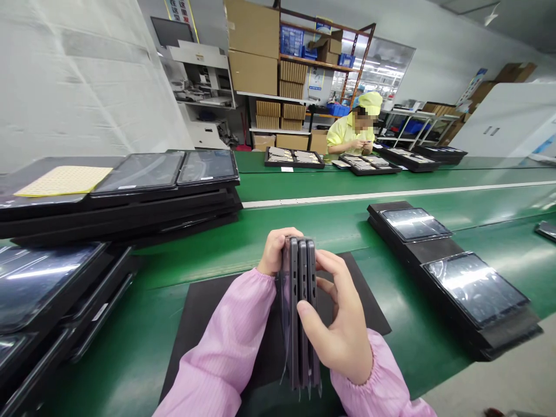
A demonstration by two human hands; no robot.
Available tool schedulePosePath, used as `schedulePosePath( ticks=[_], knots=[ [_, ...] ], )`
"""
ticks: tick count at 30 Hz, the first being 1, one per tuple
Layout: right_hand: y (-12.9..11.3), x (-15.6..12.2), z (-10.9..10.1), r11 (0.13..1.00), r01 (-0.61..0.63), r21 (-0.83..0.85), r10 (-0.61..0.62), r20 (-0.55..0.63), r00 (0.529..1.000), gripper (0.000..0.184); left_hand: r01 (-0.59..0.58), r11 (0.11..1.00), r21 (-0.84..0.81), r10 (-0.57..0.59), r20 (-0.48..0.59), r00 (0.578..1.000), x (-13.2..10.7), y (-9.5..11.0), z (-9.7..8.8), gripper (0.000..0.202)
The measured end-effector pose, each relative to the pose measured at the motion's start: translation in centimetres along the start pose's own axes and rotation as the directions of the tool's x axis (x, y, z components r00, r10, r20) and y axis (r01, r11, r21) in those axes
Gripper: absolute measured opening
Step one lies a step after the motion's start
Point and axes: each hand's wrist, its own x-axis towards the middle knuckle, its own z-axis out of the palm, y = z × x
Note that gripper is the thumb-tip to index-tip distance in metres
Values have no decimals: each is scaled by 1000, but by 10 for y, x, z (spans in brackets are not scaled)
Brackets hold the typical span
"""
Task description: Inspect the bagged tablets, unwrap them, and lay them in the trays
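Note:
Three dark tablets [303,266] stand on edge, pressed side by side, their narrow sides with small slots facing me. Thin clear film hangs from their lower ends. My left hand [276,248] is closed round the far left of this stack, its fingers partly hidden behind it. On the right, my right hand [341,324] grips the stack, with the thumb on the slotted edges and the fingers along the right face. Beneath lies a black mat [200,324] on the green work surface [152,307].
Stacked black trays [130,208] with film-covered panels and a yellow sheet [65,179] fill the left. At right, another black tray [438,252] holds two glossy panels. Across the bench a co-worker [347,133] sits behind trays of small parts [295,157].

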Motion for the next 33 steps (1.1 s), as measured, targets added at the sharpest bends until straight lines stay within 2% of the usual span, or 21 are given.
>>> schedulePosePath(
  ticks=[6,11,17,22,28,33],
  knots=[
    [1,-1,3,1000,-11,7,11,-16,1000,54,10,1000,-1,-10,-2,1000,0,-2,0,57],
    [1,0,4,1000,-8,-2,8,-15,1000,53,13,1000,1,-13,-15,1000,0,-2,-1,59],
    [8,4,2,999,-7,47,7,-8,1000,56,33,999,-34,-36,-91,995,-1,-3,2,60],
    [11,7,-3,996,-19,87,18,7,1000,57,62,996,-67,-68,-105,992,-1,-3,2,57],
    [3,1,-12,996,-28,90,22,66,998,57,22,1000,1,-22,-16,1000,-1,7,1,71],
    [-1,-3,-18,995,-47,82,39,103,994,58,-17,1000,-11,17,-9,1000,-1,13,3,77]
  ],
)
